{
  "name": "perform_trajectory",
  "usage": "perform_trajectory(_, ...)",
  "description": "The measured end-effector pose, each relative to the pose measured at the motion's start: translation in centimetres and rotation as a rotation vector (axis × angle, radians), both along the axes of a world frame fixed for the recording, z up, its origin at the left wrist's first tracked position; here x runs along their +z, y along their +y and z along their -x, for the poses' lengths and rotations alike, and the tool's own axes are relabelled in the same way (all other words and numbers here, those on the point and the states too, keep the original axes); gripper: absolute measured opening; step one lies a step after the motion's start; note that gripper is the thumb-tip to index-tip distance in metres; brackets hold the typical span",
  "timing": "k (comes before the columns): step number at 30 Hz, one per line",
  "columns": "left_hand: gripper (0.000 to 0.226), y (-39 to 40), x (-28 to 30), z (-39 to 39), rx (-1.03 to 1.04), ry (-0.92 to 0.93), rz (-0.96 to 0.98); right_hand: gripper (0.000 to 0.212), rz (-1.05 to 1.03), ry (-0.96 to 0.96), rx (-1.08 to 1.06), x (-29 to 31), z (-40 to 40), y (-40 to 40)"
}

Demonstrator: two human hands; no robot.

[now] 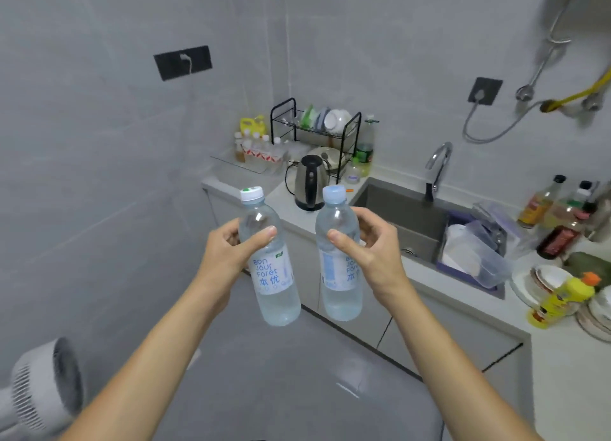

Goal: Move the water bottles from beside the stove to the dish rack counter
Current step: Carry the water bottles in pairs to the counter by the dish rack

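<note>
Clear plastic bottles gripped upright in mid-air, left bottle (269, 258) in left hand (228, 252), right bottle (339, 258) in right hand (370, 249), dish rack (315, 133) counter (244, 179) at twelve o'clock, carried partway, setting down left.

At frame centre, the clear left bottle (271, 262) has a white cap and pale label with blue lettering; the right bottle (339, 262) has a light blue cap. Behind, the kettle (309, 182) is silver and black, the dish rack (315, 133) black. At lower right, a detergent bottle (562, 300) is yellow with an orange cap.
</note>
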State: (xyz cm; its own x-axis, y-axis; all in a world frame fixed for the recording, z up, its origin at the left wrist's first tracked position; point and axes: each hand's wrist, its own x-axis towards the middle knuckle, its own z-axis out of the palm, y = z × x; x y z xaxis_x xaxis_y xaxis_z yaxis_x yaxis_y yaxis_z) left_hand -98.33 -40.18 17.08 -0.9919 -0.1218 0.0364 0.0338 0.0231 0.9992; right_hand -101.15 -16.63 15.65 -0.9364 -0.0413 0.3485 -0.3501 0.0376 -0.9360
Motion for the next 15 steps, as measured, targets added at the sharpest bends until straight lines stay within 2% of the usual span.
perform_trajectory(2,0.034,-2.4,-0.7,2.9,0.081,-0.008,-0.009,0.035,-0.011,-0.001,0.048,-0.6,3.8,-2.4)
perform_trajectory(7,0.033,-8.7,-2.7,12.1,0.207,0.025,-0.095,0.041,-0.009,-0.045,0.101,-2.3,13.7,-8.7)
perform_trajectory(10,0.015,-11.8,-3.2,17.9,0.255,0.020,-0.144,0.040,-0.023,-0.085,0.104,-2.8,19.7,-12.2)
perform_trajectory(12,0.013,-13.3,-3.3,21.4,0.260,0.006,-0.168,0.041,-0.018,-0.098,0.097,-2.9,23.2,-14.1)
perform_trajectory(15,0.026,-16.0,-3.4,27.4,0.265,-0.018,-0.162,0.044,0.011,-0.107,0.068,-3.2,29.1,-17.0)
